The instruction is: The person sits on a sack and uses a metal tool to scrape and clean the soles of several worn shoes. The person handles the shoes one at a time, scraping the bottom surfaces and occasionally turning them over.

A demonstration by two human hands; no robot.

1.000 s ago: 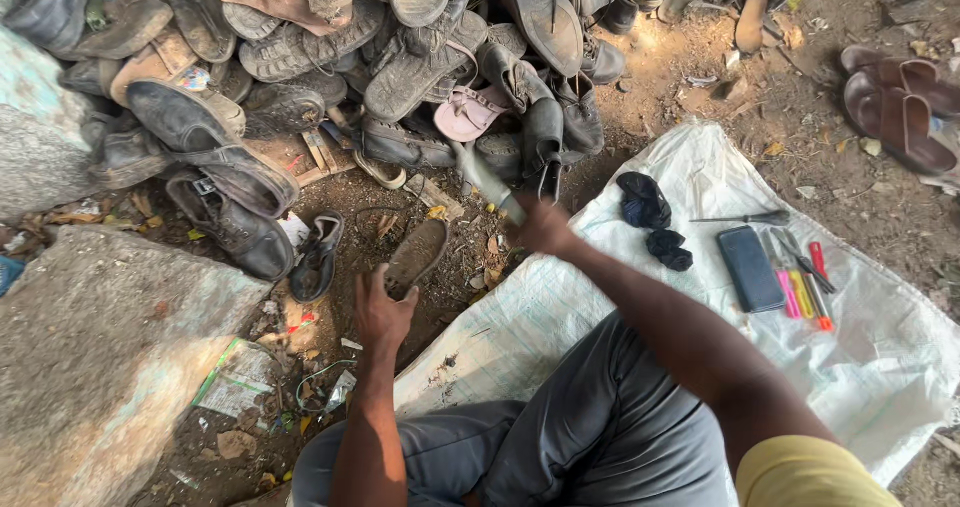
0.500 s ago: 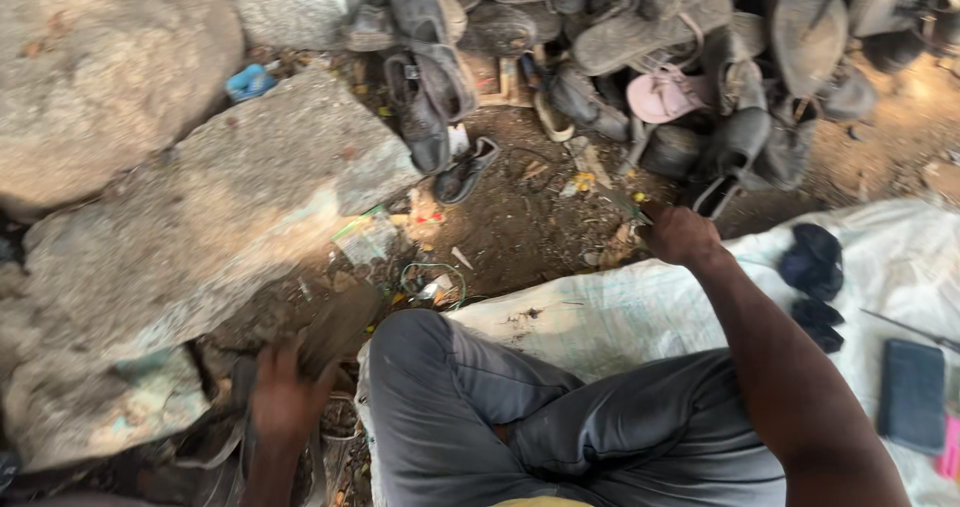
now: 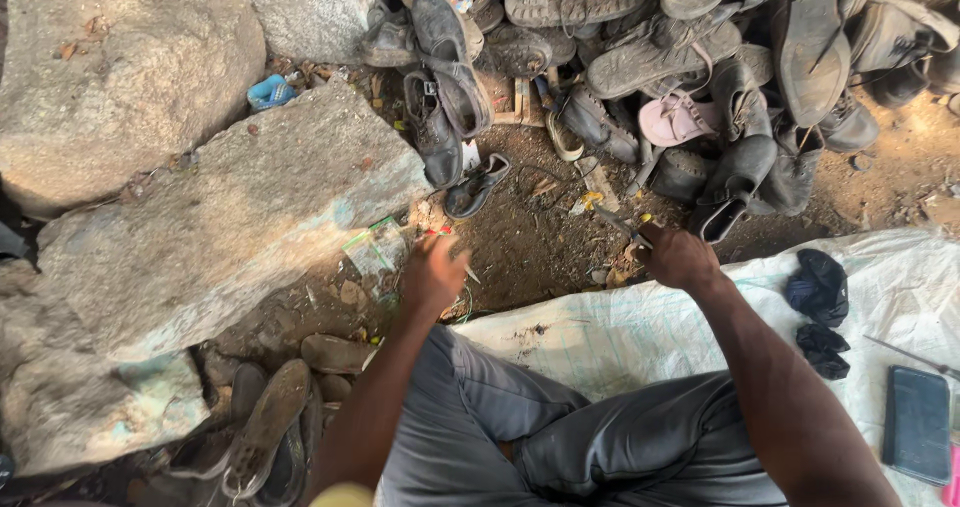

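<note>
Sitting beside the big flat rock [image 3: 215, 222], the person closes the left hand [image 3: 432, 272] around a thin red-tipped stick [image 3: 447, 242]. The right hand [image 3: 678, 255] grips a slim metal tool [image 3: 620, 223], pointing toward the shoe pile [image 3: 640, 57], farther from the rock.

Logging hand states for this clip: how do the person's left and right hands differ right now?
The left hand reaches toward the flat grey rock and pinches a small red-tipped item, too small to identify; the right hand is closed around a thin metal tool pointing toward the shoe pile. The left sits over bare dirt, the right at the white sheet's edge. Both are extended forward, near the ground.
</note>
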